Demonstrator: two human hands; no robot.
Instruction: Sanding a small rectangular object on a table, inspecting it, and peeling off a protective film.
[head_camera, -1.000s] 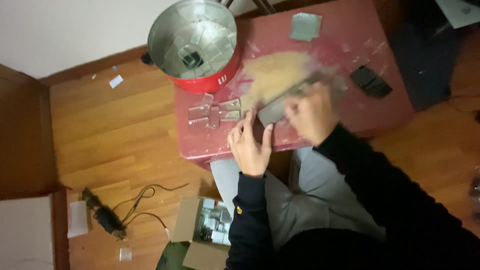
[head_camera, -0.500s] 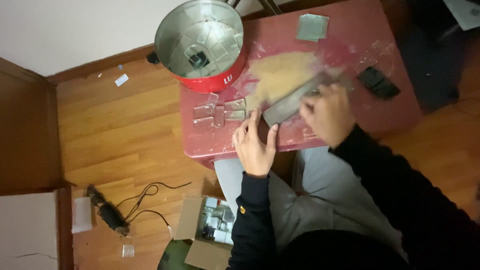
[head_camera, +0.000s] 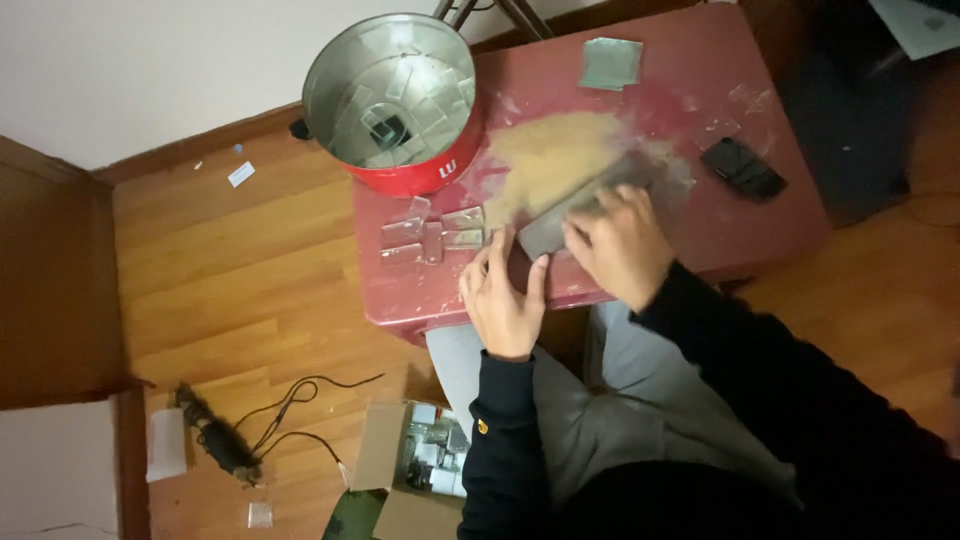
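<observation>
My right hand (head_camera: 620, 243) presses down on a dark grey flat block (head_camera: 560, 220) lying slantwise on the red table (head_camera: 720, 240), at the edge of a worn tan patch (head_camera: 555, 150). My left hand (head_camera: 503, 296) rests on the table's front edge, fingers apart, fingertips touching the block's near end. Several small clear glass pieces (head_camera: 432, 232) lie just left of my left hand.
A round red tin (head_camera: 390, 100) holding glass pieces stands at the table's back left. A grey square sheet (head_camera: 611, 62) and a black phone-like object (head_camera: 742, 168) lie on the table. On the wood floor: a cardboard box (head_camera: 420, 465) of parts, a black corded tool (head_camera: 215, 440).
My right hand and the grey block have slid a little down and left across the tan patch. The left hand stays at the table's edge.
</observation>
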